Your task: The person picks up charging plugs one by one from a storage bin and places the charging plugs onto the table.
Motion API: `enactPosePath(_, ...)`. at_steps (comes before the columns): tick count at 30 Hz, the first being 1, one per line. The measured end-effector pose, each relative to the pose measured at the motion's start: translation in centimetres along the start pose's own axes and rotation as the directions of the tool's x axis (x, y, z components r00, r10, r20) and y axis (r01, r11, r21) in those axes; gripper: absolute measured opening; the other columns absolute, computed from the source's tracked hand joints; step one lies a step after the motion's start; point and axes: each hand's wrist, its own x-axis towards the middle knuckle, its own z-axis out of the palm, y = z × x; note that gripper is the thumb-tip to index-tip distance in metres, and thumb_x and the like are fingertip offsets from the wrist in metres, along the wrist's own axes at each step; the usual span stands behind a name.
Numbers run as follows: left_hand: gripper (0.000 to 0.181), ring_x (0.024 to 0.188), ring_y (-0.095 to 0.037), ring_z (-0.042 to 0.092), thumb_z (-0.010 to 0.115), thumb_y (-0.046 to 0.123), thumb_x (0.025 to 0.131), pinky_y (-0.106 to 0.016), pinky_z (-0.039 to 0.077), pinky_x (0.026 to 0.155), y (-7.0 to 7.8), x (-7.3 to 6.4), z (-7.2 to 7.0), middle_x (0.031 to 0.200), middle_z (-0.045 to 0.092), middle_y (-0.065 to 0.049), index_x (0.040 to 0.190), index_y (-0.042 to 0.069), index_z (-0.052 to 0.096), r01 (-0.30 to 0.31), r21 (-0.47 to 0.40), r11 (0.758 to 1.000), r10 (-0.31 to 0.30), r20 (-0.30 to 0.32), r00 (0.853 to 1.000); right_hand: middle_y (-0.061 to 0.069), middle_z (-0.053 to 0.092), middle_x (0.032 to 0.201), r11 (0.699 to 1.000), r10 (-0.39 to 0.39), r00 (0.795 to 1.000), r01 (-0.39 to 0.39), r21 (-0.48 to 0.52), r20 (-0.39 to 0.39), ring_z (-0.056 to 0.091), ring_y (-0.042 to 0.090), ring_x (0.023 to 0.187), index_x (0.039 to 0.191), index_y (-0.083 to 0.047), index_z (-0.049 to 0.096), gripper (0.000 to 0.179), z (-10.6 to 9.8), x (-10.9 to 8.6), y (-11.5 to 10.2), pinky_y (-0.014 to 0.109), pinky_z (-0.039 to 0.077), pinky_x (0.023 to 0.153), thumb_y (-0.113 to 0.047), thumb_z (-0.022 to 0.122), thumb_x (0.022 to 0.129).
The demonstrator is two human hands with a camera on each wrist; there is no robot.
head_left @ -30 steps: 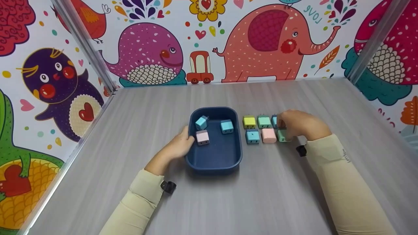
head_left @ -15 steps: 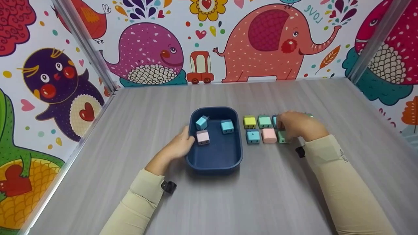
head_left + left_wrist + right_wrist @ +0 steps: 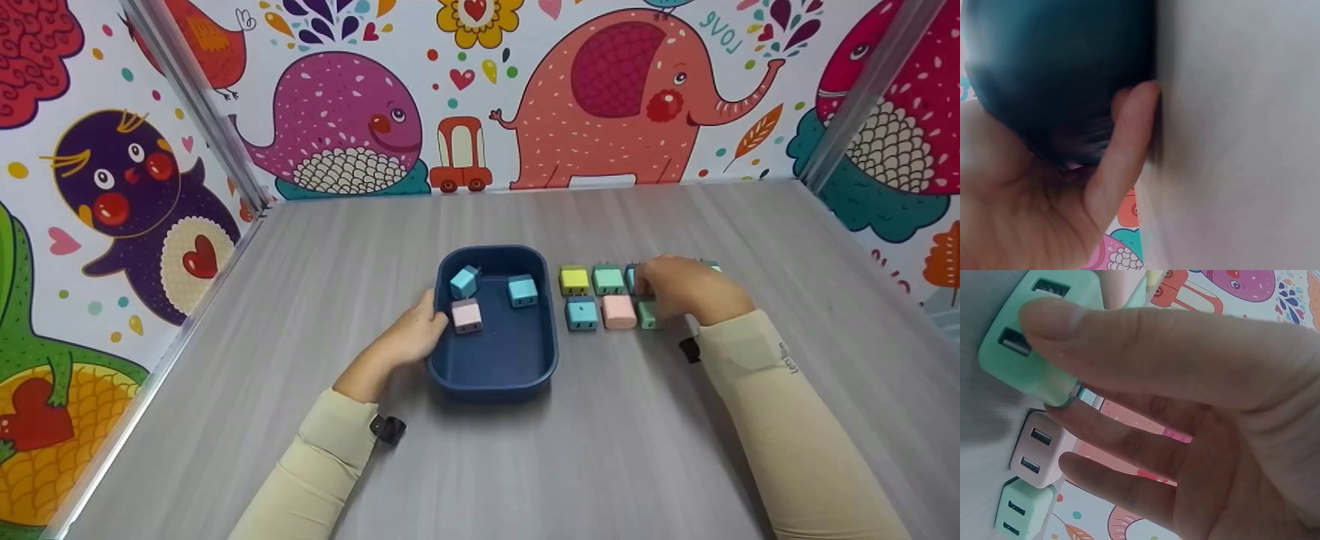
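My left hand (image 3: 412,330) grips the left wall of a dark blue plastic bin (image 3: 491,382), its thumb by the rim. In the left wrist view fingers curl against the bin's outside (image 3: 1072,67). Inside lie two light blue USB wall chargers (image 3: 523,292) and a pink one (image 3: 466,316). My right hand (image 3: 690,289) pinches a green USB wall charger (image 3: 1061,354), the thumb across its two-port face and fingers behind. In the head view this charger (image 3: 649,314) stands at the front row's right, partly covered by the hand.
Left of my right hand stand yellow (image 3: 574,280), light green (image 3: 608,280), blue (image 3: 582,314) and pink (image 3: 619,312) chargers in two rows. More chargers, pink (image 3: 1041,450) and mint (image 3: 1023,509), stand beyond it. Printed cartoon panels wall the table (image 3: 480,480).
My right hand shifts very slightly left over the first half second, uncovering part of a green charger behind it. The left hand and bin stay where they were.
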Motion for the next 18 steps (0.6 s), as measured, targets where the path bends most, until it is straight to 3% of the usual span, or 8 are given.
enactPosePath(5, 0.053, 0.129, -0.037, 0.056, 0.035, 0.016, 0.112, -0.057, 0.042, 0.111, 0.04, -0.05, 0.05, 0.155, 0.048, -0.032, 0.161, -0.002, 0.026, 0.005, -0.011, 1.0, -0.005, 0.005, 1.0, 0.014, 0.067, 0.097, 1.0, -0.026, 1.0, 0.026, 0.002, -0.018, 0.059, 0.031, 0.09, 0.11, 0.0, 0.074, 0.029, 0.03, -0.04, 0.13, 0.047, 0.055, 0.078, 0.007, 0.079, 0.081)
enactPosePath(18, 0.055, 0.132, -0.037, 0.054, 0.035, 0.016, 0.112, -0.057, 0.04, 0.113, -0.11, 0.01, 0.0, 0.157, 0.045, -0.032, 0.162, -0.003, 0.024, 0.0, -0.013, 1.0, 0.0, 0.011, 1.0, 0.017, 0.072, 0.112, 0.999, 0.036, 0.999, -0.036, 0.022, 0.01, 0.062, 0.034, 0.097, 0.122, -0.001, 0.075, 0.046, -0.63, -0.47, 0.07, 0.056, 0.057, 0.088, 0.003, 0.088, 0.078)
